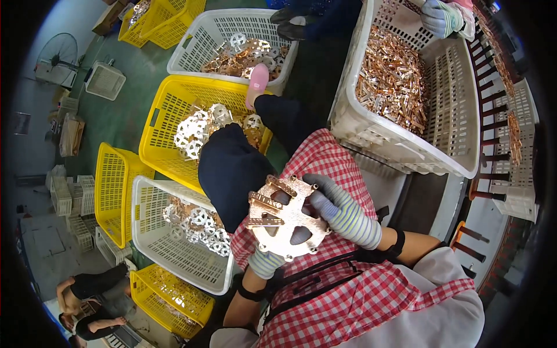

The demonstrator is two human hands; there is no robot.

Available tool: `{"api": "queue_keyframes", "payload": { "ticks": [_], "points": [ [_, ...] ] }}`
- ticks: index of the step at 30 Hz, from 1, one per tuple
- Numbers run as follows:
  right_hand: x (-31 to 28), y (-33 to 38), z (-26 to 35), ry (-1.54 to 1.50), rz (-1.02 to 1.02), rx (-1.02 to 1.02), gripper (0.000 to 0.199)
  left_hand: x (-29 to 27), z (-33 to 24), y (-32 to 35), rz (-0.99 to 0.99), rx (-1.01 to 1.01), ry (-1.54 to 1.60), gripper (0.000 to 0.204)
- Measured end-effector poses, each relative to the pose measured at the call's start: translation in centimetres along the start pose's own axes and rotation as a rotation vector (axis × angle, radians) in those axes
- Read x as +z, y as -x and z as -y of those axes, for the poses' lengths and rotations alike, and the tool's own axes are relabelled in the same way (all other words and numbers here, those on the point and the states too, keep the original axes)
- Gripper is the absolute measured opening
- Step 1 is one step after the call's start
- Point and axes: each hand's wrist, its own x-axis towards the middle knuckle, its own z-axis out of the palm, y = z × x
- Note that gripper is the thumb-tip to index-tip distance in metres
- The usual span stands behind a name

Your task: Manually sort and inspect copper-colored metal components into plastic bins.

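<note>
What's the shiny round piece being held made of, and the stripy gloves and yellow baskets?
The round piece seems metal, smooth and shiny: light gleams off it, though which metal isn't clear. The gloves look like matte knitted fabric, snug and stripy. The yellow baskets are probably smooth plastic, with even colour and moulded slots.

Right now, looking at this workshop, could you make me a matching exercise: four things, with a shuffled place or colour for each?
1. round metal plate
2. apron
3. shoe
4. fan

A. pink
B. upper left of the picture
C. between left hand and right hand
D. red-and-white checked

Pairs: 1-C, 2-D, 3-A, 4-B
</note>
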Motion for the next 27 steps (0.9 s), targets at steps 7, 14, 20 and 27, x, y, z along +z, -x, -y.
{"api": "queue_keyframes", "payload": {
  "ticks": [7, 14, 20, 27],
  "points": [
    [-1.0, -1.1, 1.6, 1.093, -0.01, -0.743, 0.041, -2.6, -2.9, -1.7, -0.059, 0.124, -0.716, 0.045],
    [1.9, 0.6, 3.2, 1.064, 0.225, -0.795, 0.035, 1.5, 3.1, 3.6, -0.264, -0.377, 0.175, 0.036],
    [0.6, 0.9, 2.5, 0.997, 0.387, -0.446, 0.024, 0.3, -0.9, 2.1, 0.021, -0.058, -0.878, 0.041],
    [-0.1, 1.9, 1.9, 0.54, 0.343, -0.263, 0.018, -0.7, -3.8, 0.0, 0.255, -0.241, -0.861, 0.047]
  ]
}}
